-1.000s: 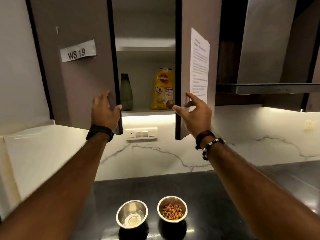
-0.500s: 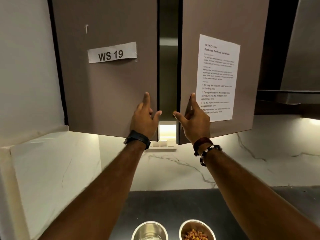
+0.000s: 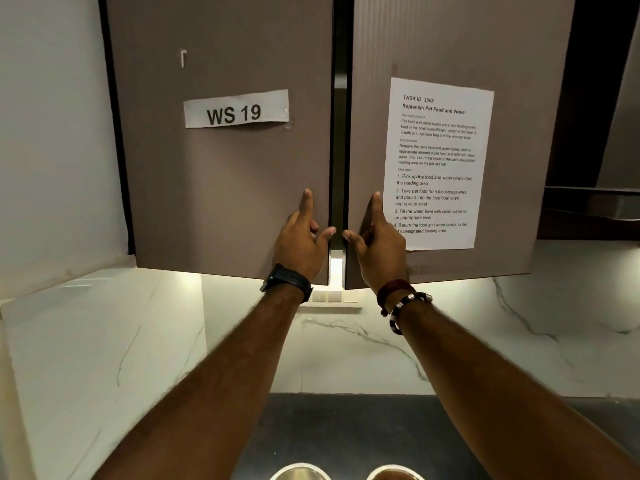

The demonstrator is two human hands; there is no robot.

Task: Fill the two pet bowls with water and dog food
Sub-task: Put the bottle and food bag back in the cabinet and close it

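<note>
Taupe cabinet doors were nearly shut, just a thin dark gap left between the left door [image 3: 221, 168] and the right door [image 3: 374, 133]. Left hand [image 3: 302, 240] lay flat on the left door's inner edge, right hand [image 3: 379, 247] flat on the right door's edge, partly covering the bottom corner of the taped task sheet [image 3: 438, 161]. Neither grip held anything; fingers were spread and pressing, thumbs almost meeting across the gap. A "WS 19" label [image 3: 236, 109] sat on the left door. The two pet bowls only peeked in at the bottom edge on the dark surface [image 3: 346, 427]: left bowl [image 3: 299, 472] and right bowl [image 3: 394, 474], side by side, mouths up, round so no real long axis. The right one showed a brownish inside, likely kibble; couldn't tell what was in the left. My guess is this was the tidy-up step, so next would be a last gentle push on both doors, then back down to the bowls.
</note>
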